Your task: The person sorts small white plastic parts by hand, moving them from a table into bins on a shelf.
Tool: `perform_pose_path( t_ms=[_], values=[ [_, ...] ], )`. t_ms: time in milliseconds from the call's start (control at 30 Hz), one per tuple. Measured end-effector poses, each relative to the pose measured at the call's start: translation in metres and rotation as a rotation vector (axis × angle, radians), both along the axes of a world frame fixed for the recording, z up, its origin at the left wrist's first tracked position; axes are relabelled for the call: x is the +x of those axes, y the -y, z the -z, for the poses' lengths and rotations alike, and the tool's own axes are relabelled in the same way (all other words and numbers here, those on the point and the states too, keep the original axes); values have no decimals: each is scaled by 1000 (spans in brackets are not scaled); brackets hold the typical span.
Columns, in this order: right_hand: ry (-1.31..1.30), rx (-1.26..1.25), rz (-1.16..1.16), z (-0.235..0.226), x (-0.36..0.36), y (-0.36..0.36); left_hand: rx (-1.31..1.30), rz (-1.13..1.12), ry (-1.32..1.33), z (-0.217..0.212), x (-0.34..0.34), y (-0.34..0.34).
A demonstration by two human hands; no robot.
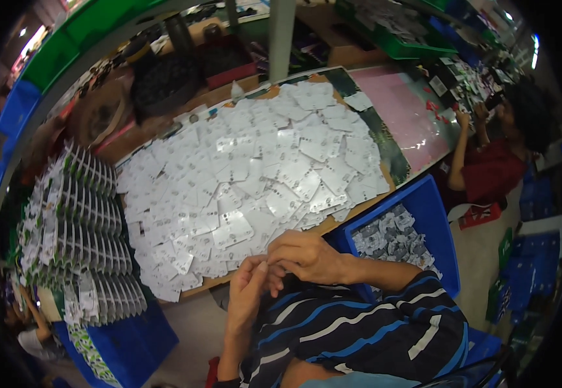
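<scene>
Left hand (252, 283) and right hand (305, 257) meet, grip curled on what, if anything, I cannot tell, and lowering either could sweep cards (261, 168) off the bench (329, 225).

- Overall, the light is middling: bright at the centre, dim toward the rim.
- The white cards (255, 174) are the brightest area, with glare on several glossy faces.
- A lamp (536, 50) glows far out at 2 o'clock; pale light also shows near 10 o'clock.
- Nearer in at 2 o'clock, the pink mat (400, 113) carries a washed-out sheen.
- Deep shade dulls the dark tub (164, 84) between 10 and 11 o'clock.
- Fisheye stretch bows the green shelf edge (109, 35) near 11 o'clock; the corners are black.
- At 3 o'clock, the co-worker (494, 171) looks dark and soft.
- Small print is unclear.
</scene>
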State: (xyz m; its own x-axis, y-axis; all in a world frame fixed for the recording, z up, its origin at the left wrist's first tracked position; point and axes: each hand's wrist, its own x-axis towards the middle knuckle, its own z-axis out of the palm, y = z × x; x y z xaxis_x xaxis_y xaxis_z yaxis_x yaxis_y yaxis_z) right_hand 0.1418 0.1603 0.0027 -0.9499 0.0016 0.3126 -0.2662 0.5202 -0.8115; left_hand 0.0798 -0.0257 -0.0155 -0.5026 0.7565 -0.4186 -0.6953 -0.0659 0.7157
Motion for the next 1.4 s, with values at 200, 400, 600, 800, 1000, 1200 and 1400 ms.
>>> perform_pose_path(
  t_ms=[200, 400, 600, 800, 1000, 1200, 1400],
  values=[
    [63, 32, -38, 0, 5, 1, -39, 25, -34, 3, 2, 6],
    [19, -85, -89, -5, -7, 1, -123, -62, -37, -3, 1, 6],
    [215, -233, 66, -19, -16, -2, -136, -114, -196, -16, -52, 4],
    [290, -170, -113, -20, -27, 4, -206, -548, -809, -49, -203, -14],
    [262, -63, -216, -9, -26, 15, -1217, -797, -1579, -50, -380, -41],
    [426, -107, -74, -18, -23, 16, -1594, -425, -1498, -33, -447, -43],
    [310, -82, -31, -28, -30, 6, -1683, -190, -1619, -55, -431, -51]
  ],
)
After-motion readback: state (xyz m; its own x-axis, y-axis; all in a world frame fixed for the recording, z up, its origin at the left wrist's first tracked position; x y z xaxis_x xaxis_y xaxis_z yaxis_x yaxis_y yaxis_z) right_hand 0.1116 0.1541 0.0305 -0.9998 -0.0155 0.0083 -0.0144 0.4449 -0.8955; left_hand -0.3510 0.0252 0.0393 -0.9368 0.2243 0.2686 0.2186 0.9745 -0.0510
